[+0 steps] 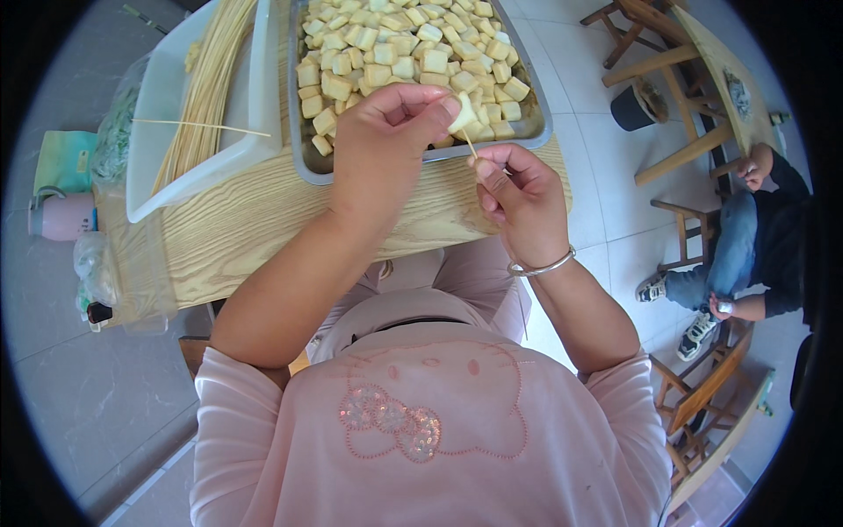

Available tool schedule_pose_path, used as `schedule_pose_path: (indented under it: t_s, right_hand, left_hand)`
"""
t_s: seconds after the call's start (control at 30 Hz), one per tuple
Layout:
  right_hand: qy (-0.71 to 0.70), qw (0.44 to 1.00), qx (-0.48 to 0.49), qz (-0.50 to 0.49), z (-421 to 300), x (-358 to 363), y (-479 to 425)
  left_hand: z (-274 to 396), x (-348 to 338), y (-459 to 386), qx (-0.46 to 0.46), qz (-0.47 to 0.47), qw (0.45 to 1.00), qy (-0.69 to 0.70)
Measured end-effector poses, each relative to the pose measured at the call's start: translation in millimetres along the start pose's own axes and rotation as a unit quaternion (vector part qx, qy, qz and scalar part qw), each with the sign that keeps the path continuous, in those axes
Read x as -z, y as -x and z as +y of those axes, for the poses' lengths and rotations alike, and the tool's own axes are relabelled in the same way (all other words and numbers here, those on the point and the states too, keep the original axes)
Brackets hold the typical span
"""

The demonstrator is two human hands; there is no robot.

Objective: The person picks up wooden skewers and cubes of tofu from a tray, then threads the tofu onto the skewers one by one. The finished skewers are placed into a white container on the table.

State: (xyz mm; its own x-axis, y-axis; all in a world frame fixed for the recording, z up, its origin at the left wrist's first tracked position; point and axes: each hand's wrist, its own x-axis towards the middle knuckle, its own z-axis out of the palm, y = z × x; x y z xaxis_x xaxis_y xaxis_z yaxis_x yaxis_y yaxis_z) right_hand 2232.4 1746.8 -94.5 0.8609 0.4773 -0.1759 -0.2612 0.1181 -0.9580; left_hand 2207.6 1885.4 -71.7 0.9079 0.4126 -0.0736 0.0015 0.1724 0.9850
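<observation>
My left hand (388,141) pinches a pale yellow cube of food (465,113), perhaps tofu, between thumb and fingertips above the near edge of a metal tray (316,176). In my right hand (520,191) is a thin wooden skewer (469,143). Its upper end meets the held cube; how far it goes in is hidden. Many similar cubes (435,60) fill the tray. Left of it, a white plastic bin (263,141) holds a bundle of long skewers (211,99), with one skewer (197,123) lying crosswise on top.
Bagged greens (115,141), a pink jug (66,215) and a clear plastic bag (97,263) are by the left end of the wooden table (263,230). At right, a seated person (744,230) is near another table (744,59), wooden stools (685,224) and a black bucket (635,109).
</observation>
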Motion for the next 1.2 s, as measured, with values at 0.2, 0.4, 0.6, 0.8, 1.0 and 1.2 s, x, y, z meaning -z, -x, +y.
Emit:
schedule_pose_path:
  t_s: [0.2,0.4,0.6,0.8,1.0,1.2]
  right_hand:
    - [0.002,1.000,0.009,0.004,0,-1,-2]
    - [0.001,1.000,-0.004,-0.007,-5,0,-5]
    - [-0.010,1.000,-0.016,-0.009,-12,1,-1]
    - [0.033,0.999,0.013,-0.008,-10,6,6]
    - [0.008,0.999,-0.029,-0.022,-8,10,6]
    - [-0.055,0.996,-0.060,-0.037,-6,12,5]
  left_hand:
    - [-10,-6,7,0.058,0.007,0.997,0.042]
    - [-11,-9,13,0.042,0.005,0.998,0.053]
    - [-9,-10,20,-0.017,-0.003,0.998,0.055]
    - [-11,-7,22,-0.016,-0.009,0.998,0.061]
    - [-15,-8,24,-0.019,-0.021,0.996,0.084]
    - [-15,-9,26,0.000,-0.028,0.996,0.085]
